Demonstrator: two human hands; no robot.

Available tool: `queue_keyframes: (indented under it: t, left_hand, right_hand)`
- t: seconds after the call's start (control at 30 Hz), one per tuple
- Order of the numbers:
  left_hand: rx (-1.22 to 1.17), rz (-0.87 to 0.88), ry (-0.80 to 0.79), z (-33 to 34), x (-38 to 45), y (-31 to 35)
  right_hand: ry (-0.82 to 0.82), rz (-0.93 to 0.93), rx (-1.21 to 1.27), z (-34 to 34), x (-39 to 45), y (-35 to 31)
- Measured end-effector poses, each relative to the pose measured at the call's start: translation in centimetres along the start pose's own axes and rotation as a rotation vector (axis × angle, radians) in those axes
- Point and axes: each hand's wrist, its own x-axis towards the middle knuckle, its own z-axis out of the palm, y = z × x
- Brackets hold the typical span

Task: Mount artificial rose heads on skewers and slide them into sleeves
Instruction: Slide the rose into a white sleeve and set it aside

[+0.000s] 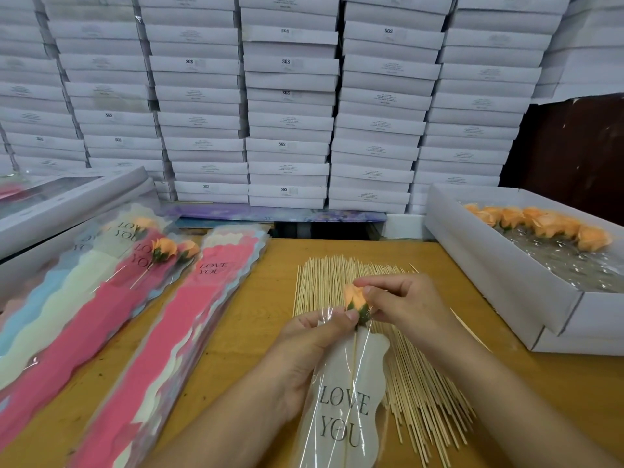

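An orange rose head [355,296] with green sepals sits on a skewer [353,359] that runs down inside a clear sleeve [344,410] printed "LOVE YOU". My right hand [401,305] pinches the rose head from the right. My left hand [312,349] grips the sleeve's open top edge just below the rose. The skewer's lower part lies inside the sleeve; the rose head is still above the sleeve mouth. A bed of loose bamboo skewers [405,383] lies on the wooden table beneath both hands.
A white box [506,275] at right holds several orange rose heads [547,226]. Two stacks of empty pink and pastel sleeves [162,339] lie at left, with finished sleeved roses [163,249] on top. White cartons [287,106] are stacked behind the table.
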Motion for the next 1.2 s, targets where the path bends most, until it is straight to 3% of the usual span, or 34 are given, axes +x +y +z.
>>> queue_keyframes:
  t: [0.2, 0.9, 1.2]
  left_hand:
    - [-0.049, 0.007, 0.007, 0.1, 0.2, 0.0]
    - [-0.076, -0.005, 0.046, -0.8, 0.9, 0.3]
    - [-0.054, -0.009, 0.093, -0.4, 0.5, 0.4]
  right_hand:
    - [-0.019, 0.038, 0.083, 0.2, -0.2, 0.1]
    - [-0.136, -0.008, -0.081, 0.8, -1.5, -1.0]
    - [-0.11, -0.01, -0.067, 0.6, -1.3, -1.0]
